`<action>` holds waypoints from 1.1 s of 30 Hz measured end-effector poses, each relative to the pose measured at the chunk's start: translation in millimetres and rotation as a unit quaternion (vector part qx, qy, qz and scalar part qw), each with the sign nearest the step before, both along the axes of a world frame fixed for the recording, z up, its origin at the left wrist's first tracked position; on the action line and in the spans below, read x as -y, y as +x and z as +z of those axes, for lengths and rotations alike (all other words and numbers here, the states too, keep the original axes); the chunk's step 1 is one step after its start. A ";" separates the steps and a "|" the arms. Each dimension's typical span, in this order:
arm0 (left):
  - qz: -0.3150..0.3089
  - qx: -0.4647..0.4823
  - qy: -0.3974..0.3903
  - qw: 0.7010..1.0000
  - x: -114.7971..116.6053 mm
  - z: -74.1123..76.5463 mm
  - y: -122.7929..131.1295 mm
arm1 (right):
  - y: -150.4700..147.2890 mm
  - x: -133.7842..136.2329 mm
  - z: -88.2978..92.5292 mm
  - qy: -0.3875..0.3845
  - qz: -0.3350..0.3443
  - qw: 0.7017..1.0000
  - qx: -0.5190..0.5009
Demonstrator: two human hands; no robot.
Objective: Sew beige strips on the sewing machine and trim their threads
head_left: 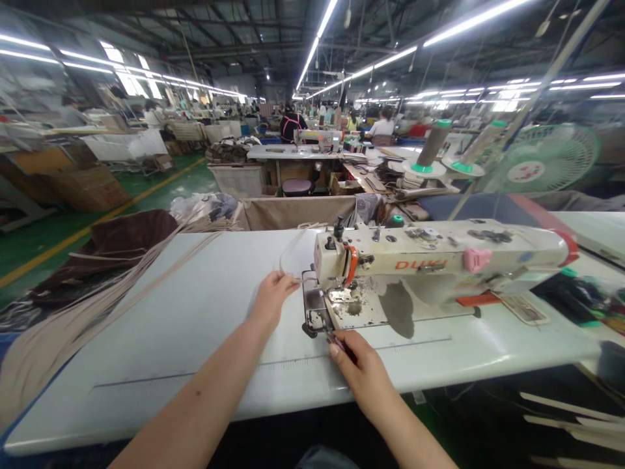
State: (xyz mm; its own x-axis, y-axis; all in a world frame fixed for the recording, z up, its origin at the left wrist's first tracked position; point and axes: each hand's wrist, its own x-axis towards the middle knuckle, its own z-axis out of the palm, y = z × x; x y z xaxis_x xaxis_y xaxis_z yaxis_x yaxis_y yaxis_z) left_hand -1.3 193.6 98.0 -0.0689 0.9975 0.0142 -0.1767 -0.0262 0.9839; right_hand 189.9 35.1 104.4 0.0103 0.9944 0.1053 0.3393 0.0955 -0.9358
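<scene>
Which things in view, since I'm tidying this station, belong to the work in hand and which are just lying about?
Apparently in use:
pale strip, pinched by the left hand
small dark item, unclear what, in the right hand
sewing machine, beside both hands

Apparently just about:
dark brown fabric
cardboard box
fan

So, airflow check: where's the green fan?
In the head view, the green fan is at upper right, beyond the near sewing machine, right of thread cones.
</scene>
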 end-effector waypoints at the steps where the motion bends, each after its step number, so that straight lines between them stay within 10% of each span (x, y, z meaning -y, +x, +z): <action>1: 0.000 0.016 0.000 1.000 8.7 1.6 -3.2 | -4.0 -5.6 0.3 -0.031 0.017 0.999 -0.033; 11: 0.042 0.036 0.017 0.998 72.8 -0.6 -31.6 | -40.7 -59.0 -0.4 -0.226 0.076 0.935 -0.262; 25: 0.048 -0.064 0.040 0.996 119.7 8.0 -58.9 | -64.1 -71.5 16.4 -0.185 0.150 0.948 -0.210; 29: 0.023 -0.102 0.016 0.994 121.4 7.2 -77.0 | -51.5 -54.1 21.5 -0.047 0.068 0.996 0.024; 33: -0.020 -0.114 -0.037 0.993 120.2 8.0 -108.9 | -29.5 -27.2 14.6 0.101 -0.050 0.901 0.418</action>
State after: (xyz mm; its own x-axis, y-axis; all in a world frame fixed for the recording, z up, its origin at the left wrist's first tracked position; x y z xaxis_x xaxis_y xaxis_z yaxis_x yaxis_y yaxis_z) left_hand -110.1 73.4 105.9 -0.0330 0.9983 -0.0483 0.0505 0.0499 0.9975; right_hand 160.4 62.3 118.9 -0.0685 0.9524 0.2971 0.9344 0.1656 -0.3153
